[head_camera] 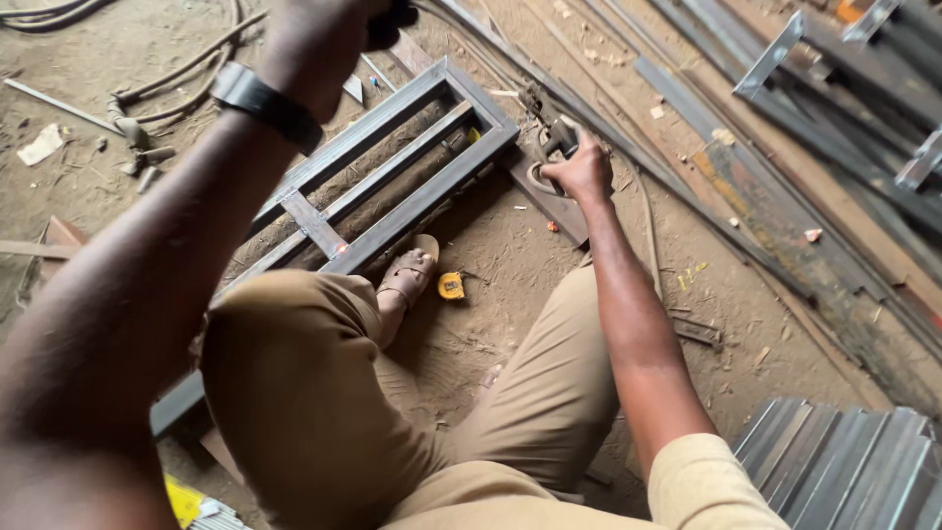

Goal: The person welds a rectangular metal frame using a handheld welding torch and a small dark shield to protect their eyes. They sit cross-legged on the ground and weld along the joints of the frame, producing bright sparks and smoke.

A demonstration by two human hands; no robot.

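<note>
Right hand (581, 169), grip clamped on a welding holder (557, 140) just beside the steel frame's (392, 167) corner; left hand (314, 39) raised, grip indeterminable; bare floor (510, 294) between the legs.

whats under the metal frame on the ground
The rectangular steel frame lies flat on bare sandy ground, visible through its gaps. A sandalled foot rests beside its near rail. The person's knee and left arm cover its lower end.

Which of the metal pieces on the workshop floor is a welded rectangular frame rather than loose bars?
The grey steel frame by the sandalled foot: joined corners and cross-members. The pieces at upper right and lower right are separate bars.
</note>
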